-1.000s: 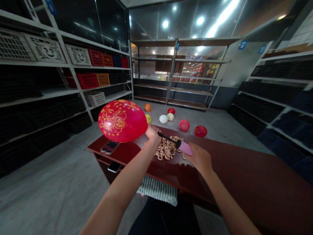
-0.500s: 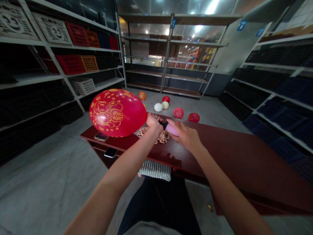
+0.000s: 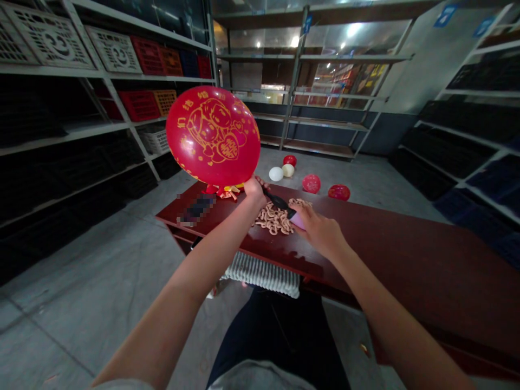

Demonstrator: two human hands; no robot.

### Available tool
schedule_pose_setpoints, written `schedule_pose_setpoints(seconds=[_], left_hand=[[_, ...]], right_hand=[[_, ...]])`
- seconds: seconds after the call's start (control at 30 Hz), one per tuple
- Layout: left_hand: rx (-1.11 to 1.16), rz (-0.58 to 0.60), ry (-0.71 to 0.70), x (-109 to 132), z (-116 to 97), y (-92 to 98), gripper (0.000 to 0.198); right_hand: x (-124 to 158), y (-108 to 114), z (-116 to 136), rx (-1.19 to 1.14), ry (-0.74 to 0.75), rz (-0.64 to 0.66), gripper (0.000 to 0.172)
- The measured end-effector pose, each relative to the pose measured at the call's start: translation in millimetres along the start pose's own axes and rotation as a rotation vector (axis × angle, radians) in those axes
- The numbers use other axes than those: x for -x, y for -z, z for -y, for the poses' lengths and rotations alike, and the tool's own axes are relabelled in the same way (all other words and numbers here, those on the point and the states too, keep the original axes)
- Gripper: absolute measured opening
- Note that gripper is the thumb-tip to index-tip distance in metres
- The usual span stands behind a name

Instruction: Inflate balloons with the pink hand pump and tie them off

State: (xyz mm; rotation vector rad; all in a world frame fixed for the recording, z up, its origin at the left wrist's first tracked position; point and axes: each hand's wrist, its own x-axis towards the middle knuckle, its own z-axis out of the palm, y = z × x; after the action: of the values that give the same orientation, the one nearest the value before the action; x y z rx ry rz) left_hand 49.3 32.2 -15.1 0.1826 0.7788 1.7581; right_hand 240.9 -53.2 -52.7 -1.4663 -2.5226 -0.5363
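My left hand (image 3: 255, 189) is closed around the neck of a large inflated red balloon (image 3: 213, 135) with yellow printed figures and characters. The balloon rises up and left from the fist. In my right hand (image 3: 319, 225) is a balloon pump (image 3: 298, 220) with a light purple body. Its black part (image 3: 278, 202) slants up to my left hand; fingers hide where it meets the balloon neck. Below both hands, a pile of beige, curled, uninflated balloons (image 3: 274, 219) lies on the dark red table (image 3: 385, 244). Red and orange limp balloons (image 3: 227, 193) lie under the big balloon.
A dark, blurred-out object (image 3: 197, 210) lies at the table's left end. Beyond the table, small inflated balloons, including a white balloon (image 3: 276, 174) and a red balloon (image 3: 339, 192), rest on the floor. Shelves with crates (image 3: 114, 50) line the sides. A grey ribbed cloth (image 3: 264, 273) sits under the table's near edge.
The red balloon has swung upward and turned its printed side toward me. More of the pump's black part shows between my hands. The view has shifted left.
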Motion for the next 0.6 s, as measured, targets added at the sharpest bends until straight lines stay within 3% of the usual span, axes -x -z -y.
schedule_pose_setpoints(seconds=[0.13,0.23,0.4,0.6], left_hand=[[-0.052,-0.023,0.018,-23.2,-26.1,20.2,0.038],[-0.096,-0.038,0.051,-30.7,-27.5,33.9,0.04],[-0.162,-0.017,0.12,-32.8,-2.0,38.4,0.044],[-0.258,0.134,0.112,-33.8,39.6,15.2,0.047]], right_hand=[[17.6,-21.0,-27.0,-0.039,0.018,0.048,0.049],[27.9,-37.8,-45.3,-0.067,0.078,0.069,0.049],[30.5,-58.9,-52.1,-0.137,0.194,0.053,0.05],[18.4,-70.4,-43.5,-0.239,0.254,0.077,0.049]])
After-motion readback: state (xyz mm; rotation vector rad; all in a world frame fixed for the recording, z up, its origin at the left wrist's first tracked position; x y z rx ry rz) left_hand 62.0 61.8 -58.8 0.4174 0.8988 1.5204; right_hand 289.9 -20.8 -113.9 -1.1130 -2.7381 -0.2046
